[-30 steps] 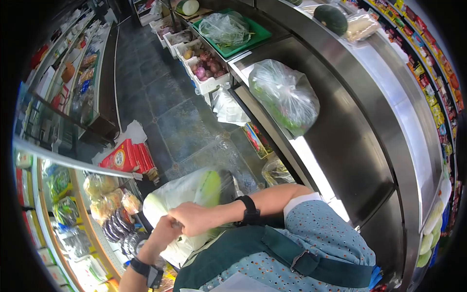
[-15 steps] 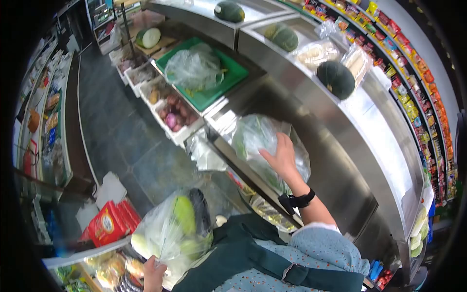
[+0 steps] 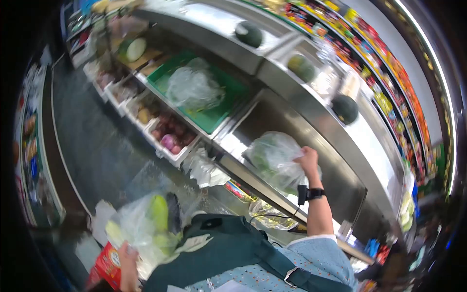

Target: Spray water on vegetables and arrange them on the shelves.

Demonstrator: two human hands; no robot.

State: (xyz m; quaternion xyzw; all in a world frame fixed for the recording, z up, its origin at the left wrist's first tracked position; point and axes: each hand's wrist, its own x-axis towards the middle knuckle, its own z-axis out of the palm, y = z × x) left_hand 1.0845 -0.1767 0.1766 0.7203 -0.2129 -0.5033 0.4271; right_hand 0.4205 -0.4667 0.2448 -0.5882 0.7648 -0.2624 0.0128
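Observation:
At the lower left, my left hand (image 3: pixel 128 263) is closed on a clear plastic bag of vegetables (image 3: pixel 158 228). Long green produce, a dark purple-black one that looks like an eggplant, and pale pieces show through it. My right hand (image 3: pixel 307 160), with a black band on its wrist, pinches the top of another clear plastic bag of greens (image 3: pixel 275 158). This second bag rests on the steel counter (image 3: pixel 335 168), near its front edge. Exactly which greens are inside is blurred by the plastic.
Beyond the bag lies a green tray (image 3: pixel 209 119) with a crumpled plastic bag (image 3: pixel 194 85). White bins hold red onions (image 3: pixel 170 138) and other produce. Dark green squashes (image 3: pixel 344 109) sit on the upper steel shelf. Snack packets (image 3: pixel 389 104) line the right; a red package (image 3: pixel 107 265) lies lower left.
My right hand has gone from lying spread on the bag of greens to gripping its gathered top. The camera view has turned and shifted. My left hand still holds its bag.

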